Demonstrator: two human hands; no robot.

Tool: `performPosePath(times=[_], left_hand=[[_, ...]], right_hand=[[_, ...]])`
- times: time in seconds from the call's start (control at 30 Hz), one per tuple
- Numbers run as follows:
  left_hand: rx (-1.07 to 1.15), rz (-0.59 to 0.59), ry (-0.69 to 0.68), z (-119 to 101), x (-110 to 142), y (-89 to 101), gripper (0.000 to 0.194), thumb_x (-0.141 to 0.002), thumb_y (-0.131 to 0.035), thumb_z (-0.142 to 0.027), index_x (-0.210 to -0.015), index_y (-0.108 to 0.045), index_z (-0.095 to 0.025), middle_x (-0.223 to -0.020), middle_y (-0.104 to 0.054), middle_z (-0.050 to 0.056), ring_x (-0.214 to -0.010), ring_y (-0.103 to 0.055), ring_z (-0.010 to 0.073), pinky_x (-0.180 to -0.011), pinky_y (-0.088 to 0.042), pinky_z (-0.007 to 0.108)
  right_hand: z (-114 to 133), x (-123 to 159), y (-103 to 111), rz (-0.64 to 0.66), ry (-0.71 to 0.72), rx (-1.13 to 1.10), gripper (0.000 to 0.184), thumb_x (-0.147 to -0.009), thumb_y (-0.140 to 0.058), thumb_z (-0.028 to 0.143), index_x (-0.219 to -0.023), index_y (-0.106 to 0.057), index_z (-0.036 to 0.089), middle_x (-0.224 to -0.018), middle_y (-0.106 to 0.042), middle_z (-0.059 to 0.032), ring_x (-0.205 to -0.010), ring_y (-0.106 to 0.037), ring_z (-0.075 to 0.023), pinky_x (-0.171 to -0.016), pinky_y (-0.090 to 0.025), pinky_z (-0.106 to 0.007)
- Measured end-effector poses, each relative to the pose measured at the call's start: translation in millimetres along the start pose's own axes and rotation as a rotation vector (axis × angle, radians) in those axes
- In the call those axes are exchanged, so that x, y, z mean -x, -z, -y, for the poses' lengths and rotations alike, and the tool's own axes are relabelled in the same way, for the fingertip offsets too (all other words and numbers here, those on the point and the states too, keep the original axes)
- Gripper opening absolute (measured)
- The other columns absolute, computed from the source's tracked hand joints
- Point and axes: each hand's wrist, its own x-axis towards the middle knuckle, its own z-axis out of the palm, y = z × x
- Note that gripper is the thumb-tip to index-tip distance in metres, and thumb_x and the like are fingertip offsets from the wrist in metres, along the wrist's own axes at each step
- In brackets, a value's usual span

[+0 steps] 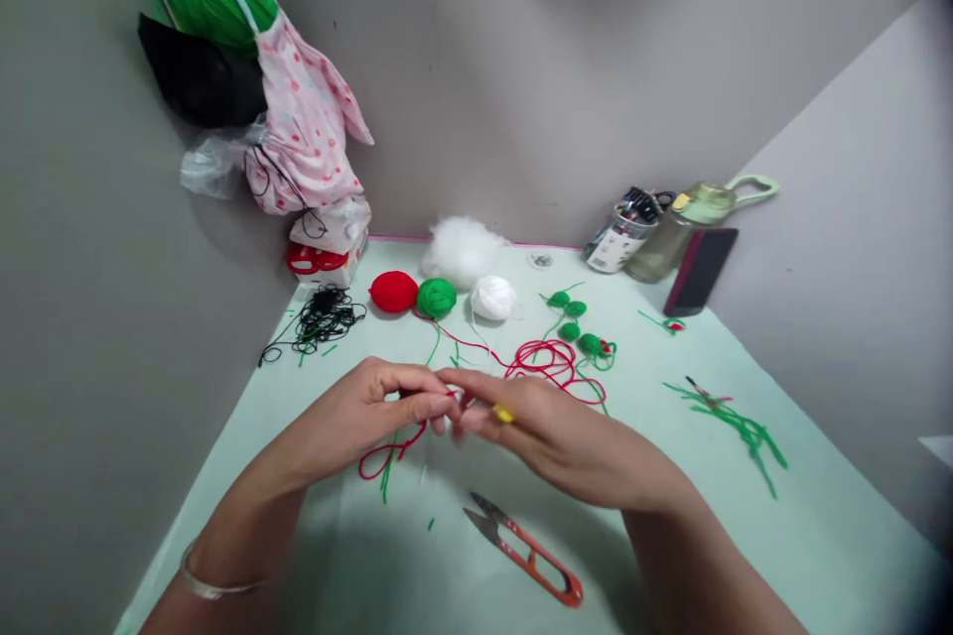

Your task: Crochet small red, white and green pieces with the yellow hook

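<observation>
Both my hands meet over the middle of the table. My left hand [379, 407] is closed, its thumb and forefinger pinching red yarn [403, 444], which hangs below in a loop beside green strands [387, 476]. My right hand [547, 432] is closed too, fingertips against the left ones. A yellow piece [503, 413] pokes out between its fingers and looks like the handle of a crochet hook; the hook's tip is hidden. Whatever small work lies between the fingertips is mostly covered. Orange thread snips [525, 548] lie below the hands, blades toward them.
Behind the hands sit red [393, 292], green [436, 298] and white [492, 298] yarn balls, with white stuffing [463, 252]. Red yarn coils [547, 359] and small green pieces [570, 330] lie right of them. Tangled black yarn [324, 319] is left; a phone [700, 271] and bottle [659, 243] stand back right.
</observation>
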Motion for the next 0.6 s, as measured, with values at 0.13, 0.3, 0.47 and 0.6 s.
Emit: performPosePath(times=[0.13,0.3,0.47,0.6], left_hand=[[0.013,0.050,0.037,4,2,10.2,0.031,-0.101,-0.059,-0.037,-0.082,-0.078,-0.022,-0.079,-0.072,-0.001,-0.075,-0.064,0.0152,-0.072,-0.049,0.026],[-0.027,0.081,0.021,6,0,14.8,0.029,-0.100,-0.060,-0.035,-0.084,-0.079,-0.022,-0.080,-0.074,-0.001,-0.079,-0.063,0.0151,-0.076,-0.047,0.025],[0.012,0.089,0.031,10,-6,5.7,0.029,-0.100,-0.059,-0.036,-0.088,-0.080,-0.021,-0.073,-0.070,-0.002,-0.072,-0.060,0.0145,-0.071,-0.045,0.026],[0.039,0.077,-0.012,12,-8,2.8,0.031,-0.100,-0.058,-0.038,-0.082,-0.077,-0.021,-0.076,-0.070,-0.002,-0.075,-0.060,0.0155,-0.074,-0.046,0.026]], right_hand=[[-29,2,22,-0.085,-0.041,-0.121,0.038,-0.106,-0.046,0.044,-0.083,-0.064,0.020,-0.064,-0.052,0.0023,-0.057,-0.048,-0.0128,-0.056,-0.038,-0.025],[-74,19,67,-0.790,-0.363,0.198,0.033,-0.103,-0.042,0.039,-0.086,-0.064,0.019,-0.062,-0.053,-0.0014,-0.052,-0.045,-0.0162,-0.053,-0.036,-0.030],[-31,8,25,-0.570,-0.149,0.282,0.038,-0.104,-0.041,0.030,-0.136,-0.060,0.022,-0.137,-0.066,-0.0151,-0.116,-0.067,-0.0287,-0.092,-0.053,-0.040],[-4,-6,-5,0.050,0.030,0.087,0.032,-0.108,-0.045,0.035,-0.134,-0.061,0.026,-0.106,-0.076,-0.0062,-0.093,-0.070,-0.0209,-0.078,-0.052,-0.031]])
